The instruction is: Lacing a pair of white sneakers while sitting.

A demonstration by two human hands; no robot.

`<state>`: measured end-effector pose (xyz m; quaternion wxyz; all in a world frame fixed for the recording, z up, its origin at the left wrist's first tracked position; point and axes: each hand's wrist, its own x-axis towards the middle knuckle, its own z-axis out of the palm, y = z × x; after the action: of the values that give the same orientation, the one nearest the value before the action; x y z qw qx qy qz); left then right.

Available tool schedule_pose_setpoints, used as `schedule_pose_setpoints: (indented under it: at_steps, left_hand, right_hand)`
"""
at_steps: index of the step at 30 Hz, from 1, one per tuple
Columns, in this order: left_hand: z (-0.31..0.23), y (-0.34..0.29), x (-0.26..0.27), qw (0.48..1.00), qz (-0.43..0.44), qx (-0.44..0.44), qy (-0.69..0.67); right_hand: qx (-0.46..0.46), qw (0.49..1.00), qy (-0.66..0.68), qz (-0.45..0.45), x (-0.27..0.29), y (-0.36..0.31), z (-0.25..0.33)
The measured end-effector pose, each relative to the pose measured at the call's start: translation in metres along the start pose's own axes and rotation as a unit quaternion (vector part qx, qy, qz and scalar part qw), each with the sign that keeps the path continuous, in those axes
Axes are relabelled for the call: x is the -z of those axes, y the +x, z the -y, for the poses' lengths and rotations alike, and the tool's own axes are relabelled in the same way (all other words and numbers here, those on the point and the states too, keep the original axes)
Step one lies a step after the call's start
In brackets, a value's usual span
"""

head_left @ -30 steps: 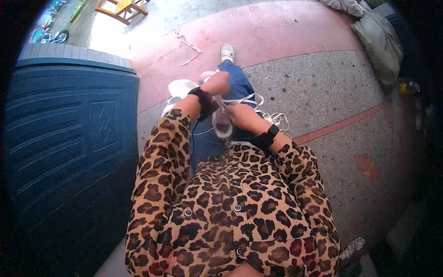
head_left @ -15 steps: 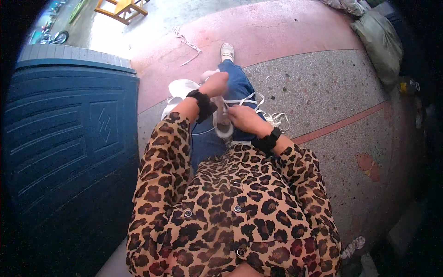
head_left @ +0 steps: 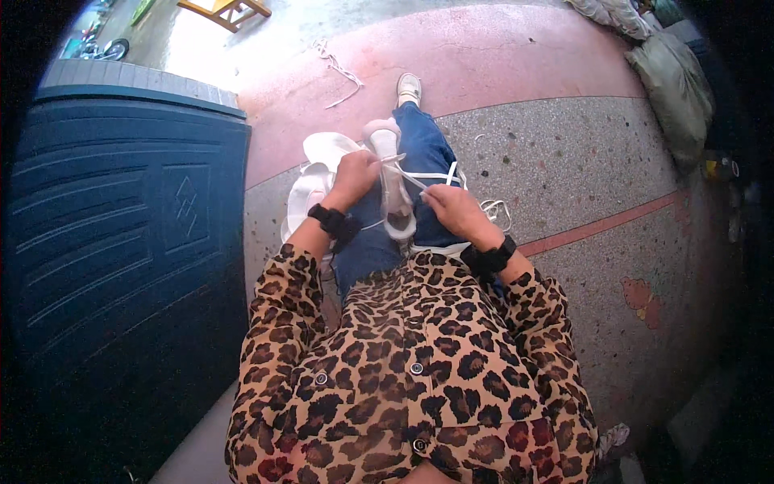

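Note:
A pale, shoe-shaped piece (head_left: 393, 194), probably a shoe upper, lies lengthwise over my jeans. Its rounded, pinkish end points away from me and its opening is toward my waist. My left hand (head_left: 355, 176) is closed by its left side, pinching a white shoelace near the middle. To the right of the piece, my right hand (head_left: 458, 211) is closed on a white shoelace (head_left: 413, 180) pulled slantwise across to the shoe piece. More loose white laces (head_left: 497, 211) lie beside my right thigh. White curved pieces (head_left: 326, 148) are piled left of my left hand.
A blue panelled door (head_left: 137, 185) stands close on my left. Ahead, a loose white lace (head_left: 345, 85) lies on the pink floor. A wooden stool (head_left: 230, 12) is at far left; a full greenish sack (head_left: 673, 97) sits at far right.
My left hand has moved back toward me and left, uncovering the shoe piece's far end. My right hand has shifted slightly right and nearer, and a lace now stretches between the hands.

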<state>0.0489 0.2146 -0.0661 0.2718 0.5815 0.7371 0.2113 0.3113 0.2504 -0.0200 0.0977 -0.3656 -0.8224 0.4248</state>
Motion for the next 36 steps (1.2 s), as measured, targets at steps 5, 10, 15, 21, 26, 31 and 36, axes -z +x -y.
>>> schedule_pose_setpoints:
  at_steps: [5,10,15,21,26,31,36]
  left_hand:
    - [-0.018,-0.008,-0.008,0.983,-0.003,-0.039,0.18]
    - [-0.003,-0.003,-0.018,0.992,-0.056,-0.044,0.099]
    - [0.017,0.002,-0.001,0.932,0.081,0.19,-0.298]
    - [0.008,0.007,0.009,0.924,0.11,0.2,-0.306]
    - [0.011,0.008,0.005,0.927,0.106,0.208,-0.293]
    - [-0.006,0.007,0.003,0.945,0.064,0.199,-0.252]
    - [-0.034,0.006,0.015,0.884,-0.01,0.257,-0.389]
  right_hand:
    - [0.005,1.0,-0.009,-0.027,0.009,0.005,-0.001]
    - [0.021,0.994,-0.016,-0.108,0.006,0.007,0.003]
    - [0.111,0.989,-0.011,-0.1,0.005,0.008,0.019]
    - [0.072,0.995,-0.066,-0.028,-0.022,0.024,0.01]
    - [0.035,0.996,-0.083,0.024,-0.021,0.041,0.013]
    - [0.093,0.994,-0.017,0.054,-0.027,0.029,0.01]
    - [0.078,0.996,0.031,0.026,-0.026,0.017,0.008]
